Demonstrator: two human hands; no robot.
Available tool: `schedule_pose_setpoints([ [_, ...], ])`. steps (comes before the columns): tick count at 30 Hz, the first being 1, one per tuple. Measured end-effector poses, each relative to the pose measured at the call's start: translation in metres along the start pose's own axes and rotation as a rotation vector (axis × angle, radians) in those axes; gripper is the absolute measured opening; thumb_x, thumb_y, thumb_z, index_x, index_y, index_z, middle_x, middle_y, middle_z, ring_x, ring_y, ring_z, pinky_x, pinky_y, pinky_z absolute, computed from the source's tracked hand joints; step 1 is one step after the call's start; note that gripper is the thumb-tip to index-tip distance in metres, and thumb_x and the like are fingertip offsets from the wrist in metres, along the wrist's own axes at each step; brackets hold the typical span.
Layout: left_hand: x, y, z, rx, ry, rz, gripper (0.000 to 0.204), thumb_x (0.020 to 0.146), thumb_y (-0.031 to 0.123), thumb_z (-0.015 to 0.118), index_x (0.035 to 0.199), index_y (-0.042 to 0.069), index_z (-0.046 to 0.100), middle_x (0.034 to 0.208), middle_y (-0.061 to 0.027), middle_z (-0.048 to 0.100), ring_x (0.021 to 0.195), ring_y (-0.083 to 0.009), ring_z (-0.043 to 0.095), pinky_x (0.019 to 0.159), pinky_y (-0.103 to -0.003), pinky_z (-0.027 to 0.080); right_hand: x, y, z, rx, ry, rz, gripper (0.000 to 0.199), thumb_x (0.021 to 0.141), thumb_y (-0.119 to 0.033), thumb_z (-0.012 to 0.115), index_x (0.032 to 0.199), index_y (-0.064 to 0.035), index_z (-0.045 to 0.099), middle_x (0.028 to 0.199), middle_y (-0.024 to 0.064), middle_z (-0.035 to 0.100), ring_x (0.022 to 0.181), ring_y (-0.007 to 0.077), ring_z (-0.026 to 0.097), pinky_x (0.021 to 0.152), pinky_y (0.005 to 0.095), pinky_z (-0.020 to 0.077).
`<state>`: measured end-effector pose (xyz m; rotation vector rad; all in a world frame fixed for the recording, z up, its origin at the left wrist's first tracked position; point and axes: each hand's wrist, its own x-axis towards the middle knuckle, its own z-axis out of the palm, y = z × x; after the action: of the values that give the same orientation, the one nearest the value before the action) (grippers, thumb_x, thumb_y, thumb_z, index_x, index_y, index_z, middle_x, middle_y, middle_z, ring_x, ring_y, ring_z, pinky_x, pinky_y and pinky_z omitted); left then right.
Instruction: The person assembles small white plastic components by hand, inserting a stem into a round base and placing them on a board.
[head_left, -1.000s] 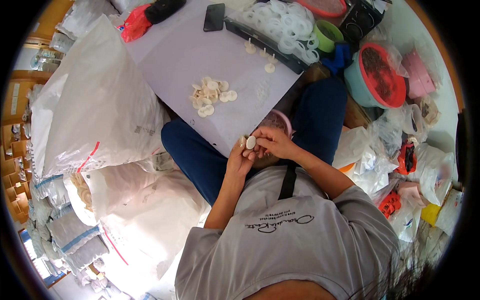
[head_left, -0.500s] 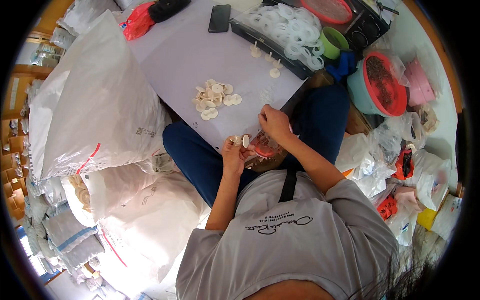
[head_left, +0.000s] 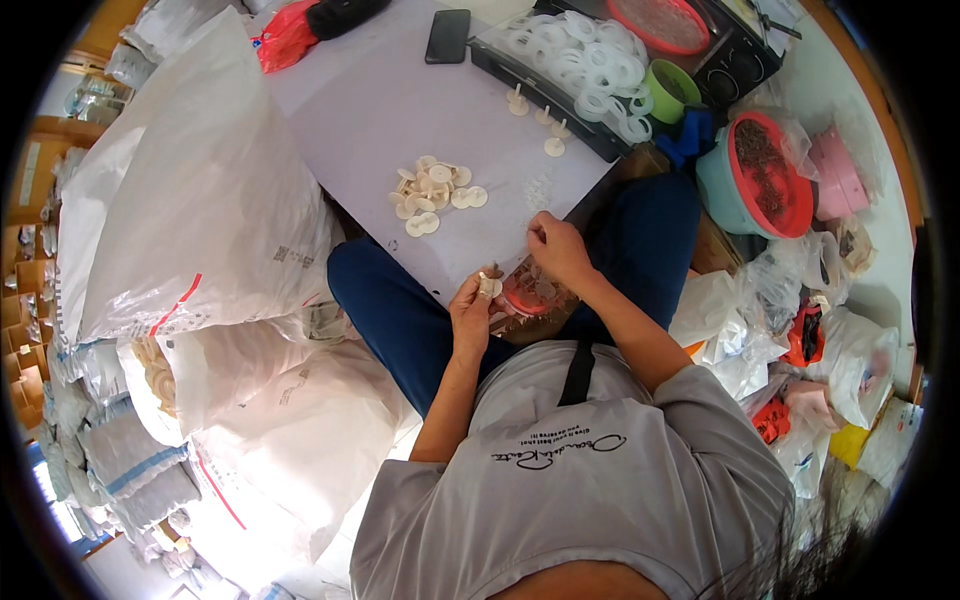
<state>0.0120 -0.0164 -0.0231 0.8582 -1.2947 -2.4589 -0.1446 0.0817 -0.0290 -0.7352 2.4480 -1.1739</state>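
Note:
My left hand (head_left: 469,312) is closed in a pinch on a small cream plastic disc part (head_left: 489,286), held upright above my lap. My right hand (head_left: 562,247) is a short way to the right, just past the table's near edge, with its fingers curled together. Whatever its fingertips hold, if anything, is too small to make out. Between and below the hands is a red dish (head_left: 530,292) with small brown pieces in it. Beyond my right hand, tiny clear bits (head_left: 538,192) lie scattered on the pale table (head_left: 345,130).
A pile of cream disc parts (head_left: 432,188) lies on the table, with several stemmed ones (head_left: 517,101) farther back. White rings (head_left: 595,62) fill a black tray beside a green cup (head_left: 672,90). A phone (head_left: 447,37) lies behind. Large white sacks (head_left: 190,200) stand left; basins (head_left: 722,185) right.
The disc part in my left hand has turned, so its round face shows differently. My right hand has shifted slightly to the right. The whole view has moved a little.

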Motion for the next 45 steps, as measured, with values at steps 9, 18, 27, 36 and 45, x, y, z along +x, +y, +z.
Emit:
schedule_pose_setpoints([
  [9,-0.001,0.000,0.003,0.008,-0.005,0.123,0.028,0.090,0.010,0.049,0.115,-0.001,0.051,0.094,-0.0091,0.058,0.061,-0.0109,0.053,0.054,-0.026,0.051,0.005,-0.009,-0.003,-0.187,-0.046,0.000,0.013,0.077,-0.014,0.056,0.083,-0.0026,0.053,0.069,0.0175,0.059,0.068,0.0343,0.058,0.061,0.0431,0.0445],
  [18,0.000,0.001,-0.001,-0.019,0.079,0.038,0.015,0.086,0.007,0.054,0.101,0.004,0.050,0.082,-0.0086,0.058,0.057,-0.0124,0.054,0.047,-0.026,0.050,-0.002,0.000,-0.009,0.036,-0.082,0.032,0.014,0.077,-0.016,0.055,0.080,-0.0024,0.053,0.072,0.0164,0.059,0.069,0.0343,0.057,0.061,0.0427,0.0443],
  [27,0.001,-0.001,-0.002,-0.037,0.058,0.052,0.013,0.085,0.002,0.052,0.098,0.003,0.053,0.077,-0.0029,0.052,0.051,-0.0068,0.045,0.040,-0.023,0.046,0.003,-0.006,-0.003,-0.286,-0.121,-0.118,0.012,0.074,-0.013,0.056,0.077,-0.0019,0.053,0.076,0.0173,0.058,0.070,0.0343,0.057,0.062,0.0421,0.0444],
  [36,-0.004,0.010,0.001,0.029,0.059,0.082,0.008,0.083,0.003,0.054,0.091,0.004,0.055,0.071,-0.0019,0.052,0.047,-0.0055,0.040,0.038,-0.020,0.040,-0.030,-0.029,-0.010,0.336,-0.365,-0.067,0.013,0.075,-0.010,0.059,0.081,-0.0002,0.055,0.068,0.0100,0.061,0.063,0.0166,0.060,0.058,0.0280,0.0465],
  [45,-0.009,0.011,0.000,0.262,-0.015,0.122,0.009,0.083,0.002,0.056,0.092,0.002,0.056,0.076,-0.0034,0.056,0.048,-0.0050,0.046,0.039,-0.018,0.039,-0.042,-0.039,-0.010,0.612,-0.486,0.031,0.007,0.079,-0.002,0.055,0.081,0.0016,0.049,0.069,0.0066,0.059,0.063,0.0120,0.061,0.055,0.0242,0.0467],
])
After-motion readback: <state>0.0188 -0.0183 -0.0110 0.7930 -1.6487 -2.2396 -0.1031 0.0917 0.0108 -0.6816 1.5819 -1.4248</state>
